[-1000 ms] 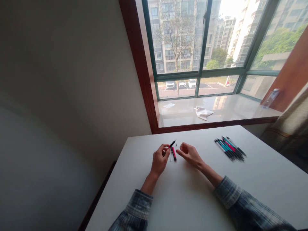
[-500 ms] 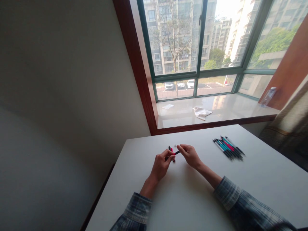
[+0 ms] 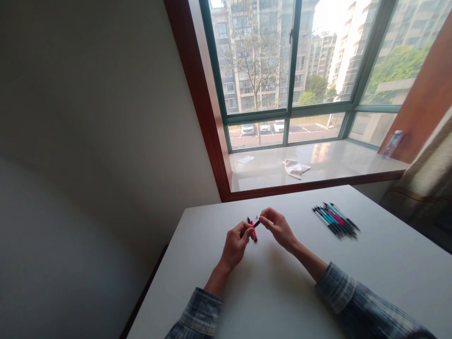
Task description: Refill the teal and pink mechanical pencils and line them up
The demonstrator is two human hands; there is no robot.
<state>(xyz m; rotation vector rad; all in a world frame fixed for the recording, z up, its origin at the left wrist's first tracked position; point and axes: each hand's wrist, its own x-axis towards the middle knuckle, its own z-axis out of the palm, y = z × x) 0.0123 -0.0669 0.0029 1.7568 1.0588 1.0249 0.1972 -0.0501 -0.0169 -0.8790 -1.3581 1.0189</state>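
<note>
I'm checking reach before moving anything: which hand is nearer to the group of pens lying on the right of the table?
The right hand. It is to the left of the pens, apart from them; the left hand is farther left still.

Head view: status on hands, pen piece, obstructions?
Left hand pinching pink-and-black pen piece; right hand at its black end. Pink part on table, close by. Pen pile off right, clear of hands.

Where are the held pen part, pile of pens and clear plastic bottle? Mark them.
Held pen part (image 3: 257, 223), head view: its dark section.
Pile of pens (image 3: 334, 220), head view: middle of the pile.
Clear plastic bottle (image 3: 391, 145), head view: side of its body.
</note>
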